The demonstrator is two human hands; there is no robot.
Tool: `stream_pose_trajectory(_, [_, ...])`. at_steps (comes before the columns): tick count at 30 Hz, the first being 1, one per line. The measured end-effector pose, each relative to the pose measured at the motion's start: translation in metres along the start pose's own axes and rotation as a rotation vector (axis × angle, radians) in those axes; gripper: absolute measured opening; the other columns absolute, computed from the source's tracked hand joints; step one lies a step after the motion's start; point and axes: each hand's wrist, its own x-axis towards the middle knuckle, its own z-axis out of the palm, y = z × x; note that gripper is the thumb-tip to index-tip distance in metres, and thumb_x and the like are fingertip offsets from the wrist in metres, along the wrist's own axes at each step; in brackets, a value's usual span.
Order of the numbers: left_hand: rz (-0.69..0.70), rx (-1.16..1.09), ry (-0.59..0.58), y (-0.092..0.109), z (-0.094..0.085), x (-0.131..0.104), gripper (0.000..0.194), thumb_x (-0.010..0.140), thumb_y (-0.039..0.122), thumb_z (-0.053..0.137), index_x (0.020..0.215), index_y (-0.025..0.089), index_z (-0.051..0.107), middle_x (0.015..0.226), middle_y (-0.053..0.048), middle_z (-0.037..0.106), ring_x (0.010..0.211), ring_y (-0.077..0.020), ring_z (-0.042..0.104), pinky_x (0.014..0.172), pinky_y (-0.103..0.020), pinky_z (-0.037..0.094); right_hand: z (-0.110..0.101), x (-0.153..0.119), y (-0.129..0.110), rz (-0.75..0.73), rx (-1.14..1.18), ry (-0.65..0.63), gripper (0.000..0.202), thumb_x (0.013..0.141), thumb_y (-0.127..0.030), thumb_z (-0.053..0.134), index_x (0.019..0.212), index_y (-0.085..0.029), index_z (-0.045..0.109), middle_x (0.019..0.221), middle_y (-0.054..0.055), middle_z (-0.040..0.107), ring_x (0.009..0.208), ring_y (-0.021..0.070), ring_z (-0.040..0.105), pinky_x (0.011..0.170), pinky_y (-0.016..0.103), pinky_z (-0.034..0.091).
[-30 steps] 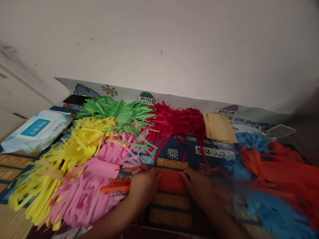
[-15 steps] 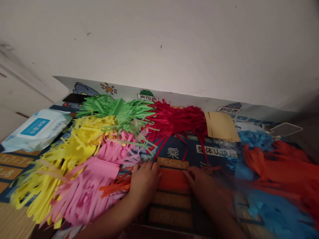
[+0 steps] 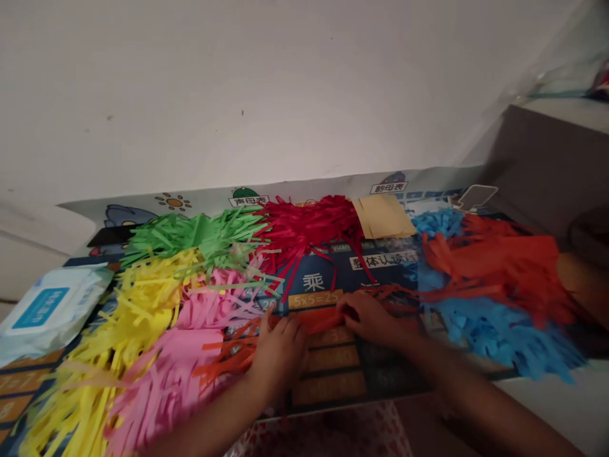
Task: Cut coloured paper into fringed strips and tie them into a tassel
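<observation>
A fringed piece of orange paper [image 3: 316, 319] stretches between my two hands over the printed learning mat, its cut strips showing beyond them on either side. At its left part, my left hand [image 3: 280, 346] is closed with curled fingers. My right hand [image 3: 371, 317] pinches the other end, thumb and fingertips together. Pink fringed paper [image 3: 200, 343] lies just left of my left hand. Beyond my right hand, a bigger bundle of orange fringed paper [image 3: 504, 260] overlaps blue fringed paper [image 3: 504, 336].
Yellow [image 3: 147, 298], green and red [image 3: 314, 219] fringed paper bundles lie around the mat. A wet-wipes pack [image 3: 52, 311] sits at left, tan paper sheets [image 3: 383, 217] at the back. A blurred skin-toned shape [image 3: 585, 282], seemingly another person's arm, touches the right orange bundle. A wall rises behind.
The view has shifted, bringing in more at the right. The orange paper between my hands has gone from flat to gathered and narrower, with my right hand now pinching it.
</observation>
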Motion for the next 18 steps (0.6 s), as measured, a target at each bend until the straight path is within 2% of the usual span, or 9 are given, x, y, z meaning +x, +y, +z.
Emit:
stream_pose_trajectory(2, [0.007, -0.003, 0.063, -0.004, 0.004, -0.002, 0.015, 0.083, 0.012, 0.056, 0.087, 0.018, 0.069, 0.089, -0.005, 0.071, 0.086, -0.0236, 0.063, 0.108, -0.060, 0.019, -0.004, -0.001, -0.006, -0.019, 0.007, -0.005, 0.028, 0.070, -0.003, 0.051, 0.093, -0.017, 0.061, 0.089, 0.004, 0.067, 0.084, 0.0187, 0.058, 0.078, 0.030, 0.039])
stream_pose_trajectory(4, [0.028, -0.019, 0.109, -0.011, 0.006, -0.004, 0.017, 0.085, 0.010, 0.054, 0.088, 0.019, 0.069, 0.089, -0.005, 0.072, 0.085, -0.0229, 0.064, 0.109, -0.059, 0.019, -0.004, -0.003, -0.012, -0.078, -0.015, -0.021, 0.031, 0.071, -0.008, 0.056, 0.100, -0.017, 0.062, 0.100, 0.007, 0.067, 0.094, 0.0211, 0.058, 0.085, 0.033, 0.036])
stream_pose_trajectory(6, [0.061, -0.066, 0.135, -0.019, 0.005, -0.008, 0.019, 0.087, 0.010, 0.053, 0.091, 0.021, 0.068, 0.091, -0.003, 0.072, 0.086, -0.0221, 0.065, 0.110, -0.058, 0.017, 0.000, -0.006, -0.012, -0.155, -0.065, -0.036, 0.026, 0.078, -0.015, 0.060, 0.103, -0.018, 0.063, 0.107, 0.008, 0.066, 0.102, 0.0226, 0.056, 0.089, 0.037, 0.033])
stream_pose_trajectory(9, [0.100, -0.205, 0.160, -0.032, 0.000, -0.012, 0.023, 0.092, 0.011, 0.049, 0.097, 0.023, 0.067, 0.095, -0.002, 0.072, 0.090, -0.0199, 0.064, 0.109, -0.053, 0.020, 0.004, -0.009, -0.001, -0.202, -0.065, -0.032, 0.012, 0.089, -0.024, 0.059, 0.096, -0.023, 0.068, 0.105, 0.003, 0.068, 0.101, 0.0197, 0.056, 0.089, 0.037, 0.030])
stream_pose_trajectory(11, [0.087, -0.303, 0.140, -0.038, -0.003, -0.011, 0.022, 0.093, 0.015, 0.048, 0.096, 0.024, 0.068, 0.095, -0.002, 0.071, 0.092, -0.0199, 0.063, 0.105, -0.050, 0.026, 0.004, -0.008, 0.007, -0.156, 0.007, -0.005, 0.010, 0.090, -0.028, 0.061, 0.092, -0.024, 0.070, 0.102, 0.001, 0.069, 0.099, 0.0178, 0.056, 0.088, 0.035, 0.030])
stream_pose_trajectory(14, [-0.007, -0.365, 0.074, -0.043, -0.004, -0.004, 0.025, 0.095, 0.021, 0.045, 0.086, 0.023, 0.068, 0.088, -0.003, 0.070, 0.088, -0.0212, 0.060, 0.092, -0.045, 0.034, 0.001, -0.003, 0.010, -0.032, 0.059, 0.048, 0.015, 0.090, -0.030, 0.062, 0.082, -0.021, 0.070, 0.095, 0.001, 0.067, 0.092, 0.0164, 0.056, 0.084, 0.033, 0.033])
stream_pose_trajectory(18, [-0.146, -0.309, 0.030, -0.042, 0.001, 0.007, 0.032, 0.095, 0.026, 0.046, 0.069, 0.020, 0.064, 0.074, -0.003, 0.066, 0.078, -0.0220, 0.057, 0.080, -0.042, 0.034, 0.002, 0.008, 0.002, 0.089, -0.038, 0.079, 0.017, 0.086, -0.025, 0.065, 0.070, -0.018, 0.066, 0.084, 0.001, 0.063, 0.084, 0.0167, 0.053, 0.078, 0.032, 0.032])
